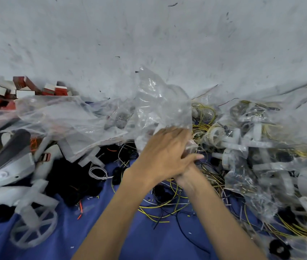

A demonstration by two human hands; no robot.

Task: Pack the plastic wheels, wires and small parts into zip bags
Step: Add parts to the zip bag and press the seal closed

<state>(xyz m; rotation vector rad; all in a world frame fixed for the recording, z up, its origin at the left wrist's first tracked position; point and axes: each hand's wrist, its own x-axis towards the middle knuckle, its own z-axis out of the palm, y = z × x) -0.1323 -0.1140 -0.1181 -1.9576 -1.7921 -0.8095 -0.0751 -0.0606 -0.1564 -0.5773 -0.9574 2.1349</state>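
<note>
Near edge: blue cloth (141,239); white spoked plastic wheel (34,228) at left; loose yellow and black wires (164,210) at centre. Middle: left hand (163,152) laid over the right hand (188,176), which is mostly hidden, grip not readable. Left fingers touch the lower edge of a crumpled clear zip bag (160,102); hold unclear through blur. Right: filled bags (252,147). Far left: red boxes (24,88).

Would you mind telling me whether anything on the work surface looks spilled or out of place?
Yes: yellow and black wires lie tangled loose over the blue cloth in the foreground, outside any bag, with tiny cut snippets scattered around them.
</note>
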